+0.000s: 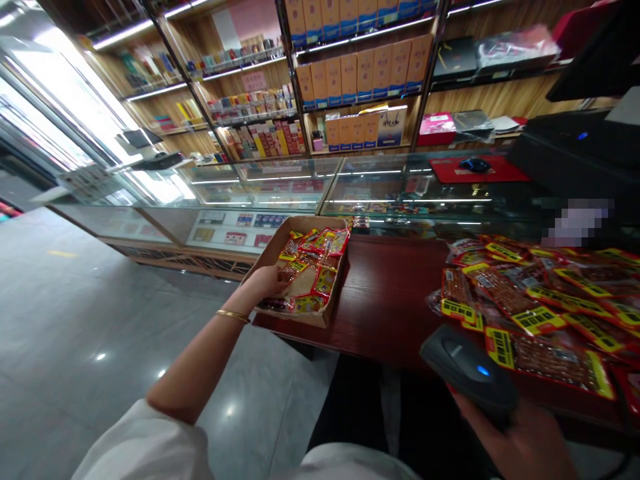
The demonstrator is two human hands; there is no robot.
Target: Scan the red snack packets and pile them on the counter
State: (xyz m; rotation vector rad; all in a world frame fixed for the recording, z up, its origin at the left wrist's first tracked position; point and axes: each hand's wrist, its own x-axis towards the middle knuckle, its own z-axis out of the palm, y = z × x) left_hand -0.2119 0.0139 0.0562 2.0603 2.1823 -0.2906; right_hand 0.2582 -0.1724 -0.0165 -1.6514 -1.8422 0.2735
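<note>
My left hand [265, 283], with a gold bangle at the wrist, reaches into an open cardboard box [314, 319]. Its fingers are closed on the edge of a snack packet [294, 269] with a yellow label; the fingertips are partly hidden. Other red and yellow snack packets [333, 241] lie around it in the box. My right hand [525, 437] is wrapped round a dark barcode scanner [467, 370] with a blue light lit, low in front of the desk. Beyond the scanner, a heap of clear snack packets [555, 357] with red and yellow labels covers the desk's right side.
The box stands at the left end of the dark red wooden desk [385, 287]. Behind run glass display counters [280, 183]. A mouse [474, 165] rests on a red mat [443, 172], near a black machine [550, 150]. Shelves of boxed goods [365, 73] line the wall.
</note>
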